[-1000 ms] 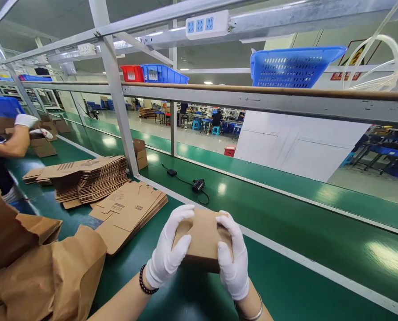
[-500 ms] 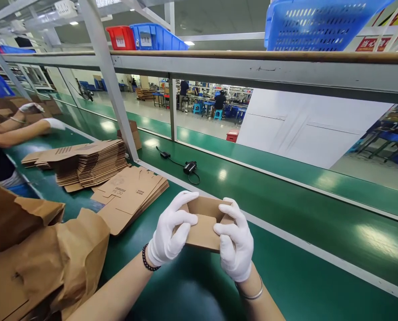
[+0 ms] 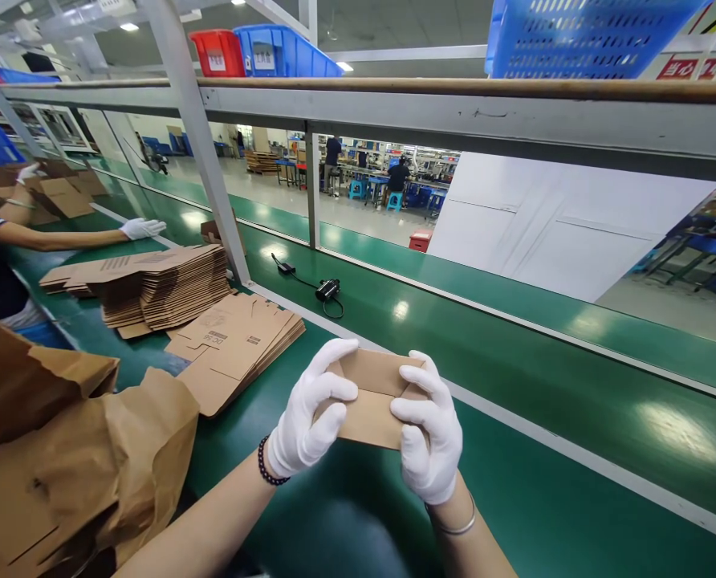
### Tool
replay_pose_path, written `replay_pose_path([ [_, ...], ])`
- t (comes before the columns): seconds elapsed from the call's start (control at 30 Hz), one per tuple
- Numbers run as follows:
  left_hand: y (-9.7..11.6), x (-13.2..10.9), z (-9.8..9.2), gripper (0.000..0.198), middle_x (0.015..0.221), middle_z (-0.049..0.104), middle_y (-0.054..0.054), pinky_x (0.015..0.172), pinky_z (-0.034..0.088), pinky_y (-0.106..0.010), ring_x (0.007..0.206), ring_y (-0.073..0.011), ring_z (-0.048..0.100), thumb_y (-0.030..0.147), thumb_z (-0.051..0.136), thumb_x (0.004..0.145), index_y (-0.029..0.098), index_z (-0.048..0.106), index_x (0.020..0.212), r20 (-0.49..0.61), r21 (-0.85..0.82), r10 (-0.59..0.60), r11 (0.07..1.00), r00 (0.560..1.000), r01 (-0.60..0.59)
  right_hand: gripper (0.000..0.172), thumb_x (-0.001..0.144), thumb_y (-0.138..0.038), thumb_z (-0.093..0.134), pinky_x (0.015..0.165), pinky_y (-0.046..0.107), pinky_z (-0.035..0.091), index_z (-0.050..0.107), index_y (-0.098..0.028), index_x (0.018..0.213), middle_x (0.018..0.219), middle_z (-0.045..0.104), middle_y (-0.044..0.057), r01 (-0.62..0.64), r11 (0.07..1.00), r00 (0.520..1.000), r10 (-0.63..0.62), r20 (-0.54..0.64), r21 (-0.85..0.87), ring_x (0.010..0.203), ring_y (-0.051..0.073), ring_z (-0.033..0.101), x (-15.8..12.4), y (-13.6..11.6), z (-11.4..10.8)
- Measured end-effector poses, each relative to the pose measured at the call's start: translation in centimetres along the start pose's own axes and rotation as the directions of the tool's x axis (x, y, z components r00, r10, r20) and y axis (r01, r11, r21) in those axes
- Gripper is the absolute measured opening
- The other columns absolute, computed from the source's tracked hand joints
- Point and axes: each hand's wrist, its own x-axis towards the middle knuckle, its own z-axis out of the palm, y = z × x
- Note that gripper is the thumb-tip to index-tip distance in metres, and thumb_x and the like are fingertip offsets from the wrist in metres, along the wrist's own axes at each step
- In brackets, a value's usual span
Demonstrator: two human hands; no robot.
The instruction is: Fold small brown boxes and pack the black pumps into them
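Note:
Between my gloved hands is a small brown cardboard box (image 3: pixel 370 417), held up over the green work surface. My left hand (image 3: pixel 313 413) grips its left end, thumb on the near side and fingers over the top. On the right end, my right hand (image 3: pixel 430 429) is closed around the cardboard with its fingers bent over the edge. The box's inner flaps show between the hands, and its underside is hidden. To the left lies a stack of flat printed cartons (image 3: pixel 237 341), apart from both hands.
A taller pile of folded cartons (image 3: pixel 159 285) and crumpled brown paper (image 3: pixel 129 457) lie at left. On the green belt (image 3: pixel 484 337) rests a black device with a cable (image 3: pixel 327 291). A co-worker's gloved hand (image 3: pixel 143 229) reaches in. A metal post (image 3: pixel 205 152) supports the overhead shelf.
The panels inside the box now lie differently, with a straight fold across it. The black device has shifted slightly left along the belt. The co-worker's near arm has stretched out to the right.

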Motion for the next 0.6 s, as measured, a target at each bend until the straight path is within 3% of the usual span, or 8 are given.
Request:
replay_pose_path([
  [0.1,0.3,-0.4,-0.3,0.066,0.158,0.023,-0.015,0.107,0.042,-0.056,0.138,-0.0392,0.040,0.052,0.070,0.081,0.028,0.043,0.136,0.126,-0.100,-0.160,0.980,0.979,0.173,0.019,0.097,-0.036,0.046,0.098,0.066,0.045,0.060,-0.024,0.102,0.124,0.057,0.011,-0.020,1.000,1.000,0.020,-0.016,-0.020,0.127,0.038,0.051,-0.1,0.1,-0.2],
  [0.17,0.2,-0.8,-0.5,0.103,0.153,0.029,-0.016,0.105,0.045,-0.054,0.135,-0.0389,0.043,0.045,0.086,0.065,0.031,0.026,0.147,0.187,-0.136,-0.275,0.944,0.943,0.302,0.028,0.098,-0.042,0.046,0.100,0.063,0.046,0.061,-0.023,0.110,0.132,0.056,0.013,-0.050,0.998,0.999,0.050,-0.002,-0.030,0.128,0.037,0.052,-0.3,0.5,-0.5],
  [0.27,-0.2,-0.8,-1.3,0.112,0.140,0.046,-0.012,0.104,0.048,-0.049,0.128,-0.0351,0.052,0.035,0.092,0.054,0.030,0.028,0.145,-0.001,-0.293,-0.446,0.856,0.895,0.426,0.040,0.100,-0.048,0.043,0.105,0.059,0.044,0.059,-0.023,0.126,0.143,0.052,0.014,-0.132,0.991,0.990,0.132,-0.044,-0.002,0.131,0.034,0.051,-0.3,1.6,-0.8],
  [0.3,-0.5,-0.6,-1.8,0.106,0.137,0.050,-0.011,0.103,0.049,-0.048,0.125,-0.0341,0.054,0.038,0.091,0.057,0.030,0.031,0.144,-0.114,-0.394,-0.522,0.805,0.846,0.444,0.040,0.100,-0.047,0.044,0.107,0.059,0.042,0.058,-0.023,0.128,0.144,0.051,0.014,-0.185,0.983,0.979,0.184,-0.088,0.008,0.132,0.032,0.050,-0.2,2.1,-0.9],
  [0.37,-0.9,0.2,-2.9,0.080,0.130,0.059,-0.009,0.098,0.052,-0.044,0.120,-0.0308,0.058,0.046,0.080,0.071,0.028,0.043,0.140,-0.290,-0.609,-0.685,0.671,0.668,0.423,0.037,0.099,-0.044,0.048,0.110,0.057,0.041,0.060,-0.024,0.127,0.141,0.055,0.012,-0.350,0.935,0.919,0.354,-0.171,0.054,0.131,0.030,0.051,0.1,3.3,-1.0],
  [0.47,-1.1,1.7,-4.5,0.038,0.120,0.068,-0.007,0.087,0.058,-0.035,0.111,-0.0237,0.063,0.042,0.054,0.094,0.026,0.061,0.127,-0.369,-0.799,-0.830,0.513,0.419,0.313,0.041,0.094,-0.049,0.056,0.105,0.053,0.047,0.060,-0.021,0.124,0.130,0.063,0.013,-0.631,0.721,0.738,0.672,-0.063,0.286,0.122,0.028,0.060,0.7,4.6,-0.9],
  [0.53,-0.8,2.3,-5.0,0.033,0.116,0.071,-0.005,0.079,0.060,-0.031,0.103,-0.0196,0.066,0.035,0.044,0.099,0.027,0.065,0.123,-0.372,-0.843,-0.865,0.467,0.337,0.266,0.049,0.089,-0.054,0.060,0.098,0.049,0.053,0.057,-0.021,0.126,0.130,0.064,0.013,-0.739,0.530,0.630,0.762,0.149,0.416,0.117,0.028,0.063,0.9,5.0,-0.6],
  [0.6,-0.3,2.6,-5.0,0.034,0.113,0.073,-0.003,0.074,0.061,-0.029,0.095,-0.0176,0.068,0.033,0.041,0.101,0.029,0.066,0.123,-0.373,-0.859,-0.876,0.451,0.306,0.243,0.053,0.086,-0.053,0.064,0.094,0.044,0.055,0.057,-0.022,0.127,0.130,0.065,0.011,-0.796,0.414,0.569,0.759,0.317,0.441,0.116,0.028,0.064,1.0,5.0,-0.2],
])
